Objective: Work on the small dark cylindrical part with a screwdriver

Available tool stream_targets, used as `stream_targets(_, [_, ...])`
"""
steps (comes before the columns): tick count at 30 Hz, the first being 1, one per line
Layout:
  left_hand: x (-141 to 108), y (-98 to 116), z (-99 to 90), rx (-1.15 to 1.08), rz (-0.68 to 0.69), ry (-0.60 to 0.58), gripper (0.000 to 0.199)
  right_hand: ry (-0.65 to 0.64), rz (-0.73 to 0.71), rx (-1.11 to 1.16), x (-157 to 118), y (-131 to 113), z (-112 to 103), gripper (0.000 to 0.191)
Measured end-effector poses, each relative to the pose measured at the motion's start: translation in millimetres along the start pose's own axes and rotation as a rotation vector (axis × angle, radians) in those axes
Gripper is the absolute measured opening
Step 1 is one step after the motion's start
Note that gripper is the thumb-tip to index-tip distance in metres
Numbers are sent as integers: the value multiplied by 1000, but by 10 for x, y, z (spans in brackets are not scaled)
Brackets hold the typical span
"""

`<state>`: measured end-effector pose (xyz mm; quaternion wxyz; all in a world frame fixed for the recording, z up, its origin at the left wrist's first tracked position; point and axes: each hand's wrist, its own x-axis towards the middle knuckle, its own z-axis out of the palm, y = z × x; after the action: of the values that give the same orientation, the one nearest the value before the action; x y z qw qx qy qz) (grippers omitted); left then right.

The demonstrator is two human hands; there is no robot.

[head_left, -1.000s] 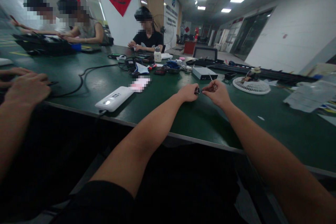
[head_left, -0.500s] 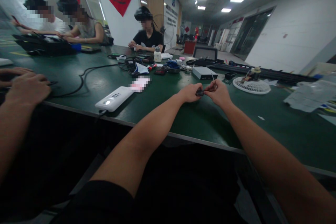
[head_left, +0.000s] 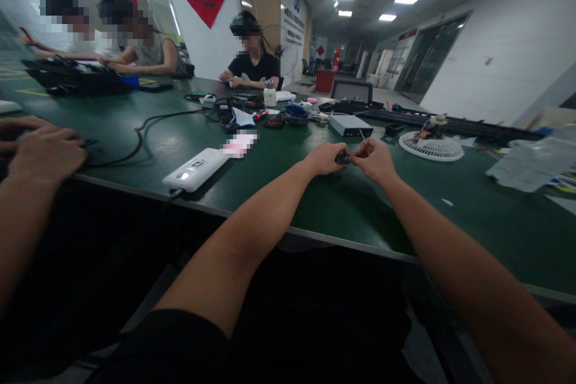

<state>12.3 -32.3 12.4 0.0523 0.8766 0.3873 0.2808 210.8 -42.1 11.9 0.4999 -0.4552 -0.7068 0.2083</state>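
Over the green table (head_left: 288,192), my left hand (head_left: 324,159) is closed round a small dark part (head_left: 342,158), too small to identify. My right hand (head_left: 377,159) meets it from the right, thumb and fingertip pinched at the part's edge. A thin pale rod (head_left: 362,133) sticks up out of my right fingers; its lower end is hidden by them. Just behind the hands stands a flat white-grey box (head_left: 351,125). To the right lies a round white fan-like grille (head_left: 431,147) with a motor-like piece on top.
A white power bank (head_left: 196,169) with a cable lies left of my arm, beside a phone (head_left: 240,144). Another person's hand (head_left: 47,153) works at the far left. Clutter and a small bottle (head_left: 270,95) stand behind; clear plastic bags (head_left: 535,159) lie right. Several people sit across.
The thin rod in my right hand has tilted slightly to the left, and my right fingers have shifted a little. My left hand keeps its place round the dark part.
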Motion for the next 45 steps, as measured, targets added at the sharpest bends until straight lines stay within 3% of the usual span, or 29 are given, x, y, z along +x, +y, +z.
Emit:
stream_targets(10, [-21,85,-57,73,-76,-17,39,31,17,-91,-28,41,18,29])
stream_targets(25, [8,3,1,20,-41,13,39,16,120,248,27,124,86,48])
stream_targets(30, [3,-3,-1,-9,-38,27,39,-19,79,351,34,142,76,53])
stream_targets(39, [-5,-7,-17,-30,-11,41,37,-57,73,375,68,179,51,61])
stream_targets(45, [-3,8,-23,-63,-3,8,34,-108,113,263,20,135,59,58])
